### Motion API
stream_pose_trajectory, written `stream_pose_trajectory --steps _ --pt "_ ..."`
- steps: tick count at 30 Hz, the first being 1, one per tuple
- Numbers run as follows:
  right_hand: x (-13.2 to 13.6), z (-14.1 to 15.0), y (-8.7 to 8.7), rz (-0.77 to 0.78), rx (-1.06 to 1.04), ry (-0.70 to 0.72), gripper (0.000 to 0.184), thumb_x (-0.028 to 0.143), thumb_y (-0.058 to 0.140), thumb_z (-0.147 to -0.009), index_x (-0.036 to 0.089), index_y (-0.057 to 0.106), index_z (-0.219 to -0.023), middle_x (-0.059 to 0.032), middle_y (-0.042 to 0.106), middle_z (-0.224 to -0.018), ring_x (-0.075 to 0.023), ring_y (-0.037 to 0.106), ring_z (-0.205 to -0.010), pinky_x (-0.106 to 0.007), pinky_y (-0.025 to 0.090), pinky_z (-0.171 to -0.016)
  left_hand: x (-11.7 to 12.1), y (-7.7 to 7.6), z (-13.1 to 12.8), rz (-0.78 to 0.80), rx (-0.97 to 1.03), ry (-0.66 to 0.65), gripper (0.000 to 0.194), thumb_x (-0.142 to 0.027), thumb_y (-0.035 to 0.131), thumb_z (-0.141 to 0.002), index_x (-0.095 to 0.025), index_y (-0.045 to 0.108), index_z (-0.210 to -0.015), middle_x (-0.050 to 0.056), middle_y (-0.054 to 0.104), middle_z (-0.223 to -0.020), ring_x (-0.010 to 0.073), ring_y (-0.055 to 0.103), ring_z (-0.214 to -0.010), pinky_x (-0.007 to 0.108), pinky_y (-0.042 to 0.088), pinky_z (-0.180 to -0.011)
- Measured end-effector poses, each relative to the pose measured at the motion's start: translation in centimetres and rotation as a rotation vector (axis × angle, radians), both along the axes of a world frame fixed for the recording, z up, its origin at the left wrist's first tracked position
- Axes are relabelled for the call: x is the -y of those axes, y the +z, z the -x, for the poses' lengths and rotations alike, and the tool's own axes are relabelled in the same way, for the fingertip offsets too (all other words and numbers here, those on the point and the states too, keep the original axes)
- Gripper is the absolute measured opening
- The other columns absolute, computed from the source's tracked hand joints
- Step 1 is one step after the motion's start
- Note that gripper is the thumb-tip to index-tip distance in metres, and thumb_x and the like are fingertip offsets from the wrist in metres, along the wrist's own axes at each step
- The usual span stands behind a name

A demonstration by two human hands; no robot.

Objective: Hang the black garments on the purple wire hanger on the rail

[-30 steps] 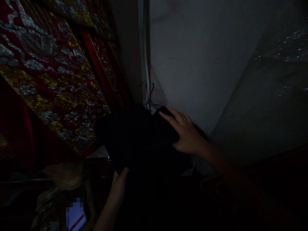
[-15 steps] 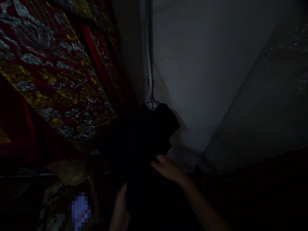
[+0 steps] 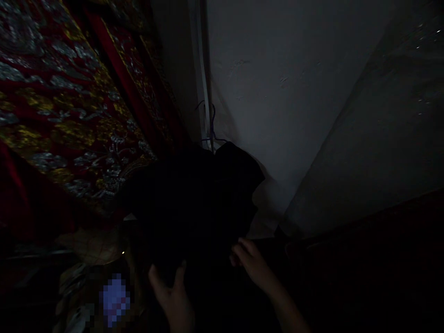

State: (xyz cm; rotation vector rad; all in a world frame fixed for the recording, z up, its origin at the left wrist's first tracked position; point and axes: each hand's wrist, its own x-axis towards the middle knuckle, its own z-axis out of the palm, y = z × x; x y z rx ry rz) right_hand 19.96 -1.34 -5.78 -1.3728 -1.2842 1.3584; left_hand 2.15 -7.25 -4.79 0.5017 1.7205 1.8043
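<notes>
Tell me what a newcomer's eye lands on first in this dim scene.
First, the red hanging cloth with gold and silver embroidery, filling the upper left. Next, the black garment on a thin wire hanger at centre, against the pale wall. Below it, the left hand and right hand reach at its lower edge.

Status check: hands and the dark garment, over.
Left hand open at black garment's lower edge. Right hand fingers on it. Garment on hanger. Embroidered red cloth alongside.
</notes>
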Motion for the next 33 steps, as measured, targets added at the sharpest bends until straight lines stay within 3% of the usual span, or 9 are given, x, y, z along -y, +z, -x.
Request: stream_pose_trajectory --steps 2,4,9,12,18,23,25,28,33 --pt "-0.1 0.2 1.0 -0.038 0.036 0.139 0.034 0.048 0.048 -0.085 0.022 0.054 -0.065 -0.0016 0.061 -0.062 -0.0193 0.059 -0.066 -0.032 0.043 -0.068 0.7 0.6 -1.3 -0.119 -0.335 0.184 0.053 -0.039 0.074 -0.078 -0.028 0.044 -0.120 0.011 0.045 -0.146 0.0326 0.040 -0.144 0.049 0.034 -0.121" --pt "-0.1 0.7 1.8 -0.050 0.080 0.178 0.034 0.046 0.047 -0.086 0.021 0.055 -0.064 -0.0028 0.063 -0.066 -0.0201 0.061 -0.069 -0.032 0.044 -0.069 1.1 0.9 -2.6 -0.159 -0.540 0.154 0.047 -0.038 0.075 -0.078 -0.029 0.046 -0.114 0.012 0.045 -0.143 0.0336 0.041 -0.142 0.049 0.034 -0.121" --pt "0.8 1.5 1.9 -0.043 0.056 0.091 0.036 0.053 0.052 -0.084 0.021 0.055 -0.068 -0.0023 0.061 -0.069 -0.0215 0.061 -0.074 -0.033 0.045 -0.073 -0.5 0.8 -4.0 -0.064 -0.338 -0.538 0.023 -0.029 0.070 -0.080 -0.027 0.068 -0.104 0.012 0.067 -0.114 0.0326 0.062 -0.114 0.043 0.048 -0.104" --pt "1.2 1.2 1.6 -0.048 -0.009 0.087 0.046 0.062 0.050 -0.089 0.021 0.053 -0.069 0.0001 0.056 -0.063 -0.0190 0.058 -0.067 -0.032 0.045 -0.071 -1.7 0.7 -4.1 0.004 -0.344 -0.736 0.013 -0.028 0.059 -0.088 -0.025 0.072 -0.092 0.009 0.071 -0.092 0.0279 0.066 -0.087 0.036 0.052 -0.081" --pt "1.5 0.0 2.1 -0.145 -0.030 0.146 0.053 0.070 0.057 -0.088 0.021 0.049 -0.069 0.0035 0.048 -0.058 -0.0136 0.047 -0.057 -0.028 0.037 -0.058 -1.7 1.3 -4.7 -0.001 -0.405 -0.823 0.021 -0.025 0.058 -0.091 -0.025 0.072 -0.075 0.009 0.068 -0.081 0.0242 0.062 -0.073 0.032 0.046 -0.071" --pt "1.2 1.3 3.1 0.030 -0.270 -0.007 0.056 0.072 0.069 -0.074 0.018 0.058 -0.066 0.0051 0.043 -0.046 -0.0087 0.036 -0.043 -0.025 0.026 -0.047 -2.0 1.8 -4.5 0.001 -0.378 -0.800 0.022 -0.021 0.062 -0.088 -0.025 0.075 -0.072 0.009 0.069 -0.079 0.0247 0.064 -0.073 0.032 0.046 -0.071" --pt "-0.3 1.8 4.8 0.069 -0.406 -0.050 0.053 0.066 0.077 -0.066 0.016 0.061 -0.064 0.0065 0.040 -0.042 -0.0057 0.029 -0.038 -0.023 0.017 -0.043 -2.5 1.5 -4.3 -0.006 -0.443 -0.762 0.020 -0.022 0.061 -0.089 -0.025 0.078 -0.080 0.010 0.072 -0.082 0.0254 0.067 -0.076 0.032 0.048 -0.072" --pt "-4.5 1.8 9.6 0.037 -0.567 -0.099 0.042 0.050 0.085 -0.057 0.014 0.063 -0.059 0.0069 0.039 -0.038 -0.0032 0.025 -0.035 -0.022 0.011 -0.040 -3.5 -0.2 -3.9 -0.004 -0.580 -0.727 0.022 -0.026 0.058 -0.090 -0.021 0.078 -0.084 0.012 0.074 -0.085 0.0267 0.070 -0.077 0.034 0.051 -0.072" --pt "-10.3 1.7 18.6 -0.082 -0.679 -0.066 0.023 0.031 0.075 -0.070 0.014 0.061 -0.062 0.0087 0.041 -0.043 -0.0009 0.025 -0.035 -0.018 0.011 -0.037 -5.6 -2.5 -3.8 0.076 -0.783 -0.789 0.031 -0.020 0.049 -0.094 -0.017 0.073 -0.076 0.010 0.073 -0.077 0.0240 0.071 -0.072 0.033 0.051 -0.066"
